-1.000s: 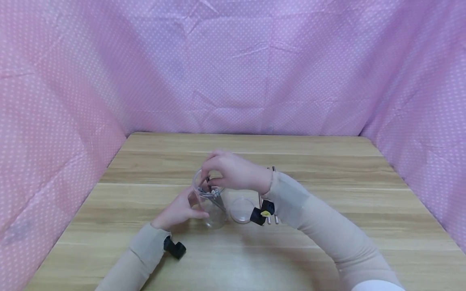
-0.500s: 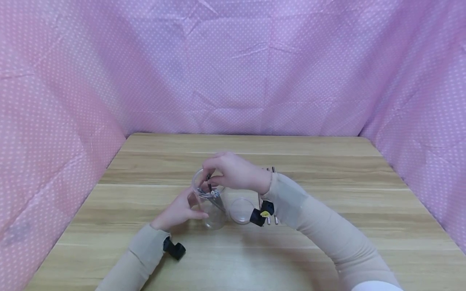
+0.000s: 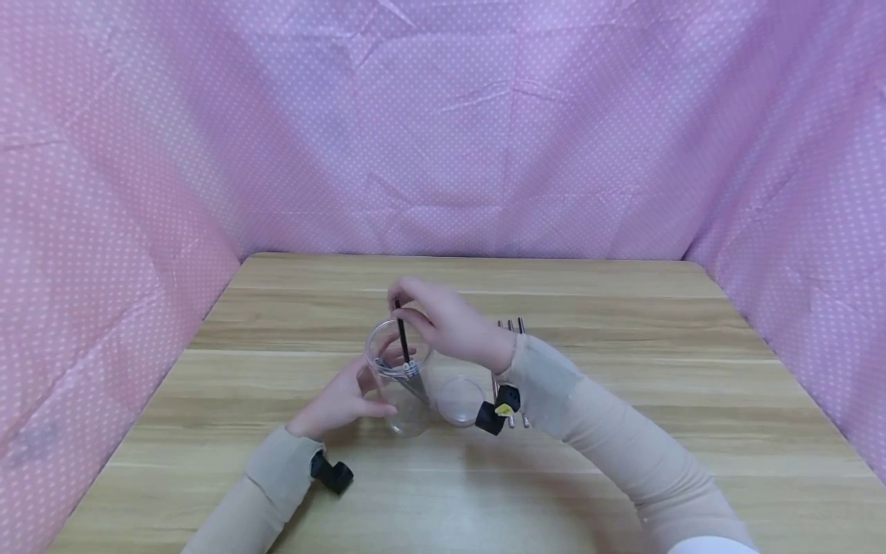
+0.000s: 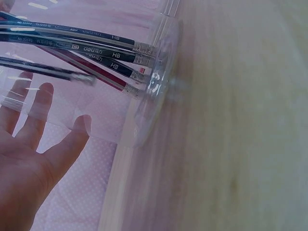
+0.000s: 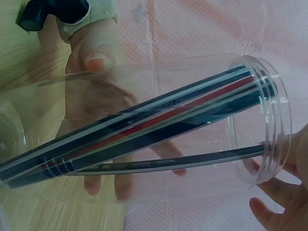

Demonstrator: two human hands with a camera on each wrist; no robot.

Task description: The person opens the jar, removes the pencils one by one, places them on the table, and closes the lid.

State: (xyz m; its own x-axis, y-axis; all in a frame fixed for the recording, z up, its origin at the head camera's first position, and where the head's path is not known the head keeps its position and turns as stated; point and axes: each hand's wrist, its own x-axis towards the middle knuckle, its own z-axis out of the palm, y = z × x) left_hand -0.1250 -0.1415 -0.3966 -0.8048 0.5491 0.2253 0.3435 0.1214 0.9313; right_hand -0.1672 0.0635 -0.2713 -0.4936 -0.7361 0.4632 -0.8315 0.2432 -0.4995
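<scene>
My left hand [image 3: 339,402] holds a clear plastic jar [image 3: 410,422] round its side, thumb toward me. Several pencils [image 5: 168,113], dark-striped and one red, lean together inside it; in the left wrist view, their silvery eraser ends are at the jar's base, and printed "HB" shows on some. Above the open mouth, my right hand [image 3: 450,322] pinches the upper end of a dark pencil [image 3: 403,335] between thumb and fingers. That pencil's lower part is still inside the jar, apart from the bunch in the left wrist view, where it looks blurred.
A clear round lid [image 3: 460,402] lies on the wooden table [image 3: 623,323] just right of the jar. Farther right lie several pencils [image 3: 521,327] side by side, partly hidden under my right wrist. Pink dotted cloth [image 3: 443,154] hangs behind the table and at both sides.
My right hand has risen out of the jar's mouth, drawing the dark pencil upward, so more of it shows above the rim. The left hand and the jar have stayed in place.
</scene>
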